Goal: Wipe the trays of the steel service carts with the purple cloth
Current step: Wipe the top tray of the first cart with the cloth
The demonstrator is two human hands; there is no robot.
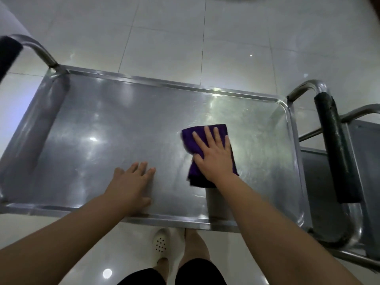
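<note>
Part of the folded purple cloth [192, 145] is hidden under your right hand [216, 153], so you see only its far edge, its left side and a dark strip near your wrist. The left end of the shallow rectangular steel tray [102, 124] runs out of the picture, and the black-padded steel handle [8, 52] above that end is cut off by the edge too. Glare streaks and bright reflections cover the tray's surface, so you cannot tell wet patches from dry ones.

Your right hand lies flat on the cloth with fingers straight and slightly spread, pressing it against the right half of the tray — not curled round it. Your left hand [131, 182] rests palm-down on the bare steel near the front rim, fingers straight and together, just left of the cloth and apart from it.

At the right end stands the cart's other steel handle with a black foam sleeve [335, 145]. Beyond it, partly masked by that handle, is a second grey steel cart [366, 161], cut off at the right edge. Below the tray's front rim you see a white perforated clog [161, 245] on the glossy pale tiled floor [185, 38] — the other foot is hard to make out.
</note>
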